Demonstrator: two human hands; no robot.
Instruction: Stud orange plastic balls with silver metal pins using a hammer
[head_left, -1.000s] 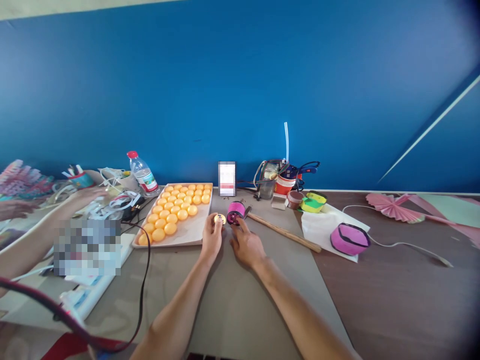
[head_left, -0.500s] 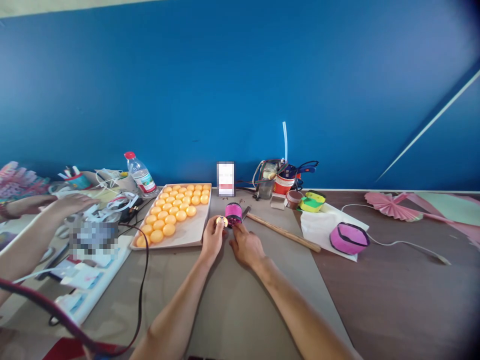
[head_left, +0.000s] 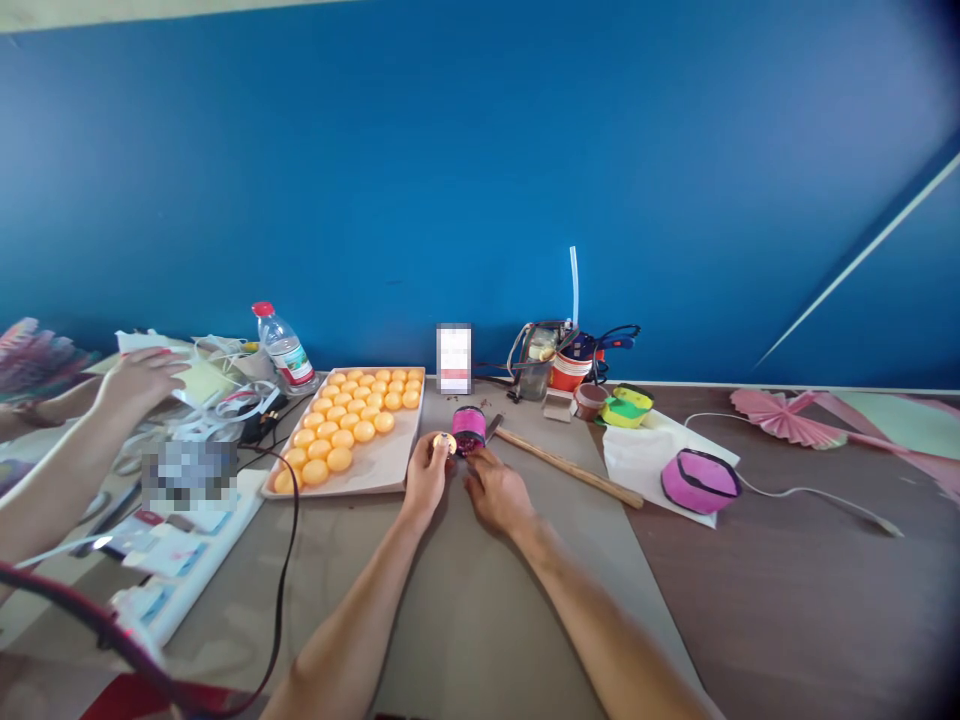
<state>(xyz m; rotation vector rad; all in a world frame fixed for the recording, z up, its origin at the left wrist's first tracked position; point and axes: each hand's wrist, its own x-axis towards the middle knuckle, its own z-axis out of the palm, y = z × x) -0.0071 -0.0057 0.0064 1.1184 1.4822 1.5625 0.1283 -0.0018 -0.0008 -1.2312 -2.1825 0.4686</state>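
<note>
My left hand [head_left: 427,480] pinches a pale yellow-orange ball [head_left: 444,443] with dark marks on its face. Right beside the ball lies a small magenta container [head_left: 469,424] with black trim, its opening turned toward me and small dark bits in it. My right hand [head_left: 501,490] rests at the mouth of this container with its fingers curled; whatever the fingertips hold is too small to make out. Left of my hands, a shallow tray [head_left: 390,460] carries rows of plain orange balls [head_left: 343,438].
A hammer [head_left: 570,467] lies to the right. Beyond it are a pink box [head_left: 700,481] on white paper and a yellow-green box [head_left: 628,404]. At the back stand a bottle [head_left: 285,350] and a red cup [head_left: 570,372]. A co-worker's hand [head_left: 146,380] is at left, over cables and a power strip [head_left: 217,560].
My right hand has drawn back slightly from the container's mouth. The co-worker's hand has risen and now holds something white. My left hand keeps the ball in place.
</note>
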